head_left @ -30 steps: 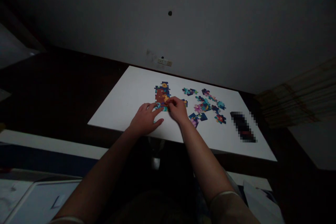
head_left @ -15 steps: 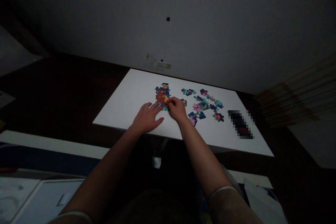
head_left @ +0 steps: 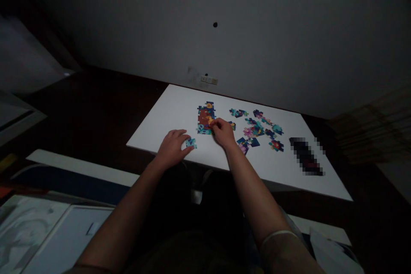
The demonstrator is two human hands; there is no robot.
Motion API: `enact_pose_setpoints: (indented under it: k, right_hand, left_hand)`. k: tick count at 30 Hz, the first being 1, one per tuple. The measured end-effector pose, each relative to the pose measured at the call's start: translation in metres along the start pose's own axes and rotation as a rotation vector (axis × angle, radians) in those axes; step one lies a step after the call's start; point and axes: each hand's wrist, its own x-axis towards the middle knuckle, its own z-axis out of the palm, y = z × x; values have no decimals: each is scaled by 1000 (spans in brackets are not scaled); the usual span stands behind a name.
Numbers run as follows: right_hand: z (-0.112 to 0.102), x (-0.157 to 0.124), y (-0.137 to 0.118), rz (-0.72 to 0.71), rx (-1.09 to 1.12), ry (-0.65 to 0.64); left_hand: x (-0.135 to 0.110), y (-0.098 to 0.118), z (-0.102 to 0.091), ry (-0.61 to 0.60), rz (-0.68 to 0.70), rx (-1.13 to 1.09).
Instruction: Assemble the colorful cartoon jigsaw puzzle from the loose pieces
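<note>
My left hand (head_left: 174, 147) is at the table's near side, its thumb and fingers closed around a light-blue puzzle piece (head_left: 191, 142). This piece lies apart from the partly joined jigsaw puzzle (head_left: 204, 115), just below its lower left corner. The joined section is a tall strip in brown, orange and blue. At its lower right edge, my right hand (head_left: 224, 132) has thumb and fingertips pinched together, touching the puzzle. Whatever those fingers hold, if anything, is hidden.
Several loose puzzle pieces (head_left: 257, 129) are scattered right of my right hand, some overlapping. A dark pixelated object (head_left: 306, 156) lies near the right end of the white table (head_left: 157, 115). A wall with a socket (head_left: 209, 80) stands behind.
My left hand has drawn back toward the near edge from the puzzle's bottom, now with a light-blue piece. My right hand stays at the puzzle's edge. The whole view has shifted slightly.
</note>
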Motion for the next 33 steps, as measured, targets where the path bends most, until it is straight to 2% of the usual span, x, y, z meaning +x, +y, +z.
enact_pose_setpoints:
  k: [7, 13, 18, 29, 33]
  right_hand:
    - [-1, -1, 0, 6, 33, -20]
    - [1, 0, 5, -15, 31, -28]
    - [1, -1, 5, -20, 29, -35]
    - [2, -2, 0, 0, 50, -34]
    - [1, -3, -3, 11, 28, -34]
  left_hand:
    - [19, -5, 0, -75, -5, -79]
    - [13, -4, -1, -75, -14, -62]
    - [15, -14, -3, -99, -27, -84]
    - [61, -30, -14, -204, -93, -52]
    - [75, -33, -8, -164, -106, -55]
